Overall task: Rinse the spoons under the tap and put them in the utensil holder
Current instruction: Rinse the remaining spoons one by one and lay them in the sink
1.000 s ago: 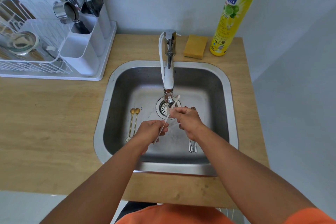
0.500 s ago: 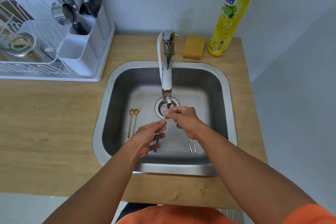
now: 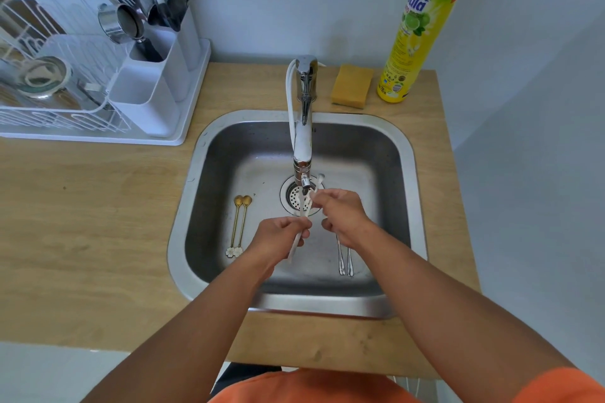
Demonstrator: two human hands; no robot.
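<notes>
Both hands hold a thin white spoon (image 3: 304, 213) slanted under the tap (image 3: 302, 154) over the drain. My left hand (image 3: 281, 237) grips its lower handle. Near the spout my right hand (image 3: 342, 214) pinches the upper part; the bowl end pokes out beside the nozzle. Two gold spoons (image 3: 240, 222) with flower ends lie on the sink (image 3: 406, 206) floor at the left. A pair of silver spoons (image 3: 345, 258) lies at the right, partly under my right wrist. The white utensil holder (image 3: 154, 75) stands at the back left with forks and spoons in it.
A white dish rack (image 3: 49, 82) with a metal bowl sits left of the holder. A yellow sponge (image 3: 352, 85) and a tall dish-soap bottle (image 3: 419, 29) stand behind the sink at the right. The wooden counter (image 3: 82, 222) surrounds the sink.
The white spoon has slid up and down under the spout between my hands; its bowl end now shows again beside the nozzle. The spoons on the sink floor have stayed put.
</notes>
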